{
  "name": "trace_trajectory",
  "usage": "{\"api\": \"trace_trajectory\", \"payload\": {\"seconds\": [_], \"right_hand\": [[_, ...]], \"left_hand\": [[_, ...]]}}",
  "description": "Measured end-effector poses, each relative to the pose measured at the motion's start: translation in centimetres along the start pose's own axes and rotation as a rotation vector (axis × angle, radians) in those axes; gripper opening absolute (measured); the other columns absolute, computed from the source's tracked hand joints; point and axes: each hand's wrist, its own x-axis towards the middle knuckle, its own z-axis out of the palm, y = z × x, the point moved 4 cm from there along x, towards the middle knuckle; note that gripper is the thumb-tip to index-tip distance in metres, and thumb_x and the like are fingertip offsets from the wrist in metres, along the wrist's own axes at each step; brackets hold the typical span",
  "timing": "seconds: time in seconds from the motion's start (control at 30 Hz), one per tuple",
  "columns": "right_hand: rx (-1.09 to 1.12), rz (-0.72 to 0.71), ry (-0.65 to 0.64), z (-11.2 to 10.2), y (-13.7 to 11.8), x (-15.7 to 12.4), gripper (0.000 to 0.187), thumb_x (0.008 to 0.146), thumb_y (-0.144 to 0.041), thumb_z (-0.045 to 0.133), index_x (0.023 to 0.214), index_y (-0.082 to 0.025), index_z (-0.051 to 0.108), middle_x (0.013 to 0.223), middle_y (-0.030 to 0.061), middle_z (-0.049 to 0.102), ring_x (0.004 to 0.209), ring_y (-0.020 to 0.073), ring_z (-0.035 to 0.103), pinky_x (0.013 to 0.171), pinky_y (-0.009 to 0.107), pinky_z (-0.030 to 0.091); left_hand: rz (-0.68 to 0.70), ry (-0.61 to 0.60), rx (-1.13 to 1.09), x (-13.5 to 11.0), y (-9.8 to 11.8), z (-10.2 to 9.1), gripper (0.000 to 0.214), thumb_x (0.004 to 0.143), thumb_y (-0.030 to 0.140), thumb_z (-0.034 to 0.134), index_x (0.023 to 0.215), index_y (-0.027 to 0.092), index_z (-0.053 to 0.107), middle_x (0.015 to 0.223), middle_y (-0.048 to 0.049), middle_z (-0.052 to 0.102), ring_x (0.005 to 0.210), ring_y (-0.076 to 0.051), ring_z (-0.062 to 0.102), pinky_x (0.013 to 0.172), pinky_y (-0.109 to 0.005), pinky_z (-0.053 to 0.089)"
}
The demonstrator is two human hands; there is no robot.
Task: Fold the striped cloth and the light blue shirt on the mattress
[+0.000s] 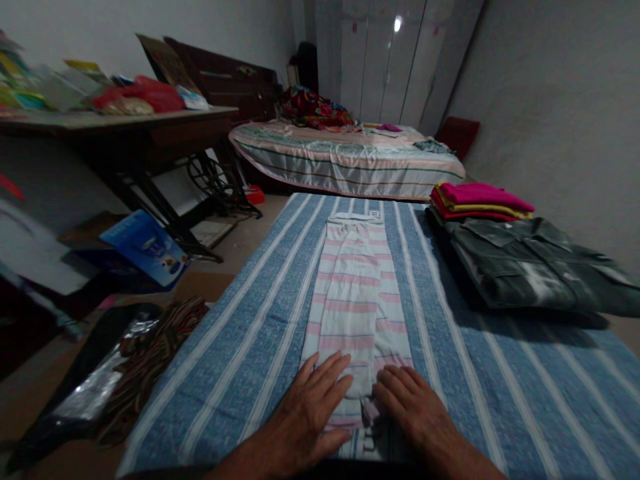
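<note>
A pink-and-white striped shirt [349,288], folded into a long narrow strip, lies on a blue striped cloth [250,320]. Its collar end, with a small label, points away from me. My left hand [311,408] rests on the near left part of the shirt, fingers spread and palm down. On the near right part lies my right hand [416,410], fingers stretched out side by side. Between the hands the near end of the shirt is slightly crumpled. Neither hand visibly grips anything.
At right are a dark green jacket [540,267] and a stack of folded pink, yellow and red clothes [483,197]. Farther back stands a bed [350,163]. A sewing-machine table [150,123] holding bags is at left, with a blue bag [150,250] below.
</note>
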Motion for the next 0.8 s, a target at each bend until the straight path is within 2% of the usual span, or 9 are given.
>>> {"api": "trace_trajectory", "payload": {"seconds": [0.13, 0.27, 0.37, 0.47, 0.63, 0.7, 0.8], "right_hand": [[0.220, 0.065, -0.179, -0.9, 1.2, 1.1, 0.035, 0.076, -0.003, 0.046, 0.104, -0.019, 0.058, 0.096, 0.0071, 0.066, 0.088, 0.0207, 0.061, 0.080, 0.032, 0.047], [0.458, 0.257, -0.359, -1.8, 3.0, 2.5, 0.046, 0.066, 0.000, 0.043, 0.104, -0.018, 0.060, 0.094, 0.0063, 0.066, 0.088, 0.0195, 0.061, 0.078, 0.029, 0.047], [0.625, 0.391, -0.413, -2.1, 4.1, 3.7, 0.046, 0.067, -0.001, 0.041, 0.104, -0.018, 0.062, 0.094, 0.0050, 0.067, 0.088, 0.0186, 0.063, 0.077, 0.029, 0.047], [0.698, 0.442, -0.416, -2.1, 4.9, 4.7, 0.040, 0.071, -0.003, 0.042, 0.102, -0.017, 0.063, 0.093, 0.0048, 0.067, 0.087, 0.0185, 0.063, 0.077, 0.029, 0.047], [0.666, 0.391, -0.413, -2.2, 5.1, 4.8, 0.036, 0.077, -0.007, 0.043, 0.108, -0.017, 0.060, 0.097, 0.0063, 0.066, 0.088, 0.0188, 0.063, 0.077, 0.029, 0.049], [0.603, 0.316, -0.382, -2.3, 4.5, 4.2, 0.036, 0.082, -0.009, 0.043, 0.115, -0.017, 0.056, 0.102, 0.0081, 0.065, 0.092, 0.0194, 0.062, 0.080, 0.032, 0.049], [0.422, 0.161, -0.263, -2.3, 2.9, 3.1, 0.040, 0.088, -0.016, 0.043, 0.128, -0.016, 0.046, 0.114, 0.0135, 0.061, 0.104, 0.0234, 0.058, 0.088, 0.040, 0.048]], "left_hand": [[0.011, -0.065, -0.039, -0.3, -0.2, 0.1, 0.063, 0.076, 0.030, 0.066, 0.133, 0.015, 0.042, 0.147, -0.0194, 0.037, 0.138, -0.033, 0.030, 0.109, -0.058, 0.024], [-0.009, -0.082, -0.072, 0.0, -0.1, -0.1, 0.064, 0.077, 0.031, 0.065, 0.135, 0.016, 0.041, 0.146, -0.0186, 0.038, 0.137, -0.033, 0.032, 0.109, -0.058, 0.025], [-0.019, -0.053, -0.046, 0.4, 0.1, -0.2, 0.058, 0.079, 0.025, 0.061, 0.133, 0.016, 0.043, 0.144, -0.0173, 0.042, 0.136, -0.031, 0.034, 0.109, -0.056, 0.026], [-0.039, -0.024, -0.014, 0.8, 0.0, -0.2, 0.056, 0.076, 0.012, 0.054, 0.131, 0.014, 0.045, 0.140, -0.0178, 0.047, 0.132, -0.030, 0.040, 0.108, -0.054, 0.029], [-0.043, 0.027, -0.033, 1.0, -0.7, -0.3, 0.052, 0.072, 0.002, 0.044, 0.123, 0.013, 0.051, 0.128, -0.0158, 0.058, 0.122, -0.024, 0.052, 0.106, -0.048, 0.036], [-0.053, 0.036, -0.046, 1.1, -0.8, -0.3, 0.053, 0.070, 0.002, 0.043, 0.121, 0.014, 0.052, 0.127, -0.0149, 0.059, 0.121, -0.024, 0.052, 0.106, -0.048, 0.036], [-0.070, 0.028, -0.058, 1.2, -0.9, -0.5, 0.054, 0.070, 0.003, 0.042, 0.121, 0.015, 0.052, 0.127, -0.0143, 0.059, 0.121, -0.024, 0.052, 0.107, -0.048, 0.034]]}}
